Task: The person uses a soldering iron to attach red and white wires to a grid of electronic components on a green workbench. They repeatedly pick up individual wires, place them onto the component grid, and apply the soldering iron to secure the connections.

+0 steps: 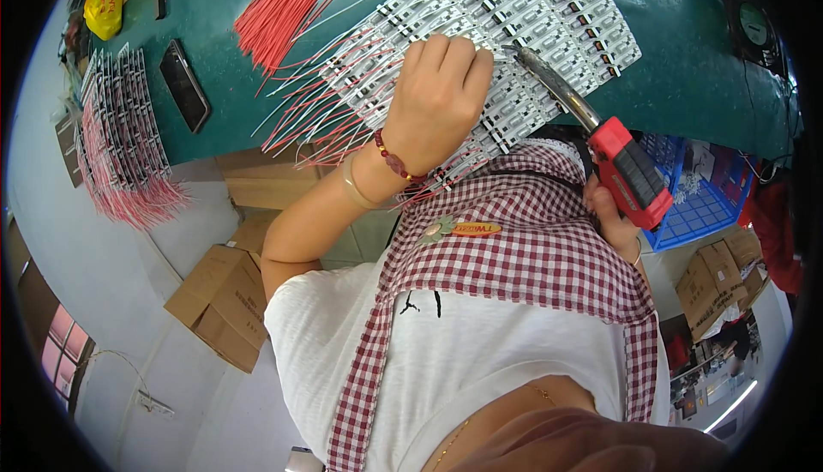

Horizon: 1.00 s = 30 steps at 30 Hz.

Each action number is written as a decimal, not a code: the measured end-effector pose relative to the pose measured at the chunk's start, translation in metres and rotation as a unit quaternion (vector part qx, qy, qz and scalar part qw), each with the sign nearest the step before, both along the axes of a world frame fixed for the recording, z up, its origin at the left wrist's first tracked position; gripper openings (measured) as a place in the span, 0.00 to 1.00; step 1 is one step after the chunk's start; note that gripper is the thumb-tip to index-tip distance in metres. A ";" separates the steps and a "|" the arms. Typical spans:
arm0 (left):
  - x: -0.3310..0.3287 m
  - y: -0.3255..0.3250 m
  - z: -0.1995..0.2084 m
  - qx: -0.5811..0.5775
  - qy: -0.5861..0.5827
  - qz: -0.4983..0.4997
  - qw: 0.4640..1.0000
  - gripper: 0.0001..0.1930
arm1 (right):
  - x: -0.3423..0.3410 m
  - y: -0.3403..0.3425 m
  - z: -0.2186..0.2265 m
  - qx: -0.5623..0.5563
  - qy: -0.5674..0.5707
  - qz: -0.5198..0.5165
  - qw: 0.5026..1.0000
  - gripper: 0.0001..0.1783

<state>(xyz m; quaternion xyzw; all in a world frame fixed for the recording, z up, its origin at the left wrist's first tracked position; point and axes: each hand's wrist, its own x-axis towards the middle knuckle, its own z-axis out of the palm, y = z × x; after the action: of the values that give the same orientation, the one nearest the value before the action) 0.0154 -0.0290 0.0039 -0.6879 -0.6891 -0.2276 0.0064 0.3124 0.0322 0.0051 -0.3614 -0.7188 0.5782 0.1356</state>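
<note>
Spread over the green table edge in front of me is a sheet of small pale circuit boards (591, 18) in rows. Thin red and white wires (313, 133) stick out from its left side. My left hand (441, 86) rests over the middle of the sheet, fingers closed together and pointing down; whatever they pinch is hidden. In my right hand (607, 210) is a soldering gun (634, 172) with a red and black handle. Its metal barrel slants up-left, its tip close over the boards just right of my left fingers. Beyond the sheet's left corner lies a bundle of red wires (287, 13).
Another wired stack of boards (120, 120) hangs over the table's left edge, beside a dark phone (184, 86). A yellow bag (105, 5) sits far left, and a black fan (754, 26) far right. Below stand a blue basket (699, 215) and cardboard boxes (223, 305).
</note>
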 end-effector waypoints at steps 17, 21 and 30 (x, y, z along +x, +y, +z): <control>0.003 0.001 -0.004 0.023 -0.014 0.001 1.000 0.13 | 0.002 0.000 -0.006 0.039 -0.004 0.005 0.999 0.21; 0.002 0.000 -0.003 0.014 -0.010 0.003 1.000 0.13 | 0.008 -0.001 0.000 -0.043 -0.012 -0.035 0.998 0.14; 0.002 -0.002 -0.002 0.024 -0.026 0.000 0.999 0.15 | 0.012 -0.001 -0.001 -0.102 -0.018 -0.052 0.993 0.12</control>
<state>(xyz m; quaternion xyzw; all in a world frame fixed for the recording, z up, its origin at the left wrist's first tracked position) 0.0172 -0.0310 0.0019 -0.6815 -0.6834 -0.2617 0.0054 0.3241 0.0316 0.0037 -0.4208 -0.6385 0.6341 0.1147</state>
